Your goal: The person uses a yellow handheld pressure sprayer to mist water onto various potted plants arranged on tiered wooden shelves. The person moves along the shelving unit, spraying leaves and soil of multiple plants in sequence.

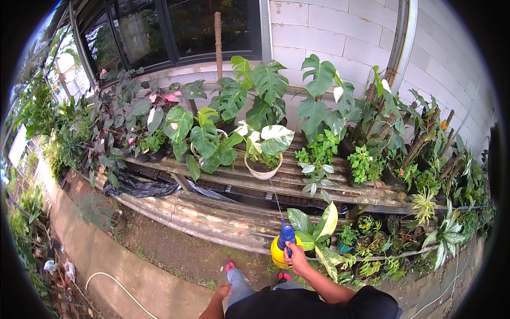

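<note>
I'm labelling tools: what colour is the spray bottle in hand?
The spray bottle is yellow with a blue top, seen in the head view.

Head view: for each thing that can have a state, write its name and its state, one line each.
Sprayer: held, roughly upright; a thin line ahead of it, jet or wand, cannot tell
Right hand: closed around the sprayer's handle
Left hand: curled, nothing visible in it
Pale pot: upright, planted
Pole: upright
Black sheet: crumpled
Hose: lying in a curve
</note>
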A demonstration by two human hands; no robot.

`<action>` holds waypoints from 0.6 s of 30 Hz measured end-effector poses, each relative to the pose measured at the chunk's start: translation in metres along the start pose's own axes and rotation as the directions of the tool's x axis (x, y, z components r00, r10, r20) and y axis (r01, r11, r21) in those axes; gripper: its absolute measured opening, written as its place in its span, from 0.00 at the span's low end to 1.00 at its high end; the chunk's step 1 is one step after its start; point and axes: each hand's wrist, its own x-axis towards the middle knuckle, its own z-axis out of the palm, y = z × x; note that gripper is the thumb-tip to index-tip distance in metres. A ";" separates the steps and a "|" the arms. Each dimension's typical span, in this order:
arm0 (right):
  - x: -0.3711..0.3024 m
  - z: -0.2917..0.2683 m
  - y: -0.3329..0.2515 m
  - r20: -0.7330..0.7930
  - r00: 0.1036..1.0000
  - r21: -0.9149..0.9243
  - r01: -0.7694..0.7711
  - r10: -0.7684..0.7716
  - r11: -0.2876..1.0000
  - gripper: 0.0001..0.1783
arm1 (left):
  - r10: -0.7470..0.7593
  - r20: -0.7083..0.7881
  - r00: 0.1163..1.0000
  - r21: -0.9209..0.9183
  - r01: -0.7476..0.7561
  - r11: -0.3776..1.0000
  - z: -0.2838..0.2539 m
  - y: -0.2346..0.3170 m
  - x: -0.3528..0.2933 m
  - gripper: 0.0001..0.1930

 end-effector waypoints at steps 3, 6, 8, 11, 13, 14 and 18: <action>-0.002 0.034 -0.005 -0.102 0.995 -0.032 0.007 -0.011 0.999 0.29 | -0.006 0.013 1.000 0.034 0.006 0.999 -0.053 0.027 0.023 0.19; 0.004 0.068 0.003 -0.169 0.985 -0.004 0.021 -0.022 1.000 0.30 | 0.068 0.034 0.997 0.037 -0.069 0.997 -0.120 0.065 0.054 0.18; 0.006 0.094 0.006 -0.217 0.975 -0.012 0.033 -0.035 0.999 0.30 | 0.132 -0.010 0.991 0.028 -0.132 0.991 -0.158 0.089 0.077 0.17; 0.008 0.119 0.014 -0.158 0.986 0.038 0.052 -0.046 0.998 0.28 | 0.356 -0.003 0.935 0.199 -0.348 0.916 -0.221 0.105 0.130 0.15; 0.002 0.133 0.022 -0.189 0.980 0.071 0.076 -0.061 0.995 0.29 | 0.241 -0.086 0.967 0.093 -0.233 0.968 -0.225 0.130 0.139 0.14; 0.002 0.141 0.027 -0.197 0.978 0.081 0.088 -0.071 0.993 0.29 | 0.253 -0.058 0.966 0.175 -0.240 0.955 -0.229 0.138 0.139 0.14; -0.004 0.186 0.037 -0.216 0.975 0.129 0.090 -0.061 0.988 0.29 | 0.367 0.044 0.929 0.347 -0.358 0.867 -0.255 0.159 0.161 0.14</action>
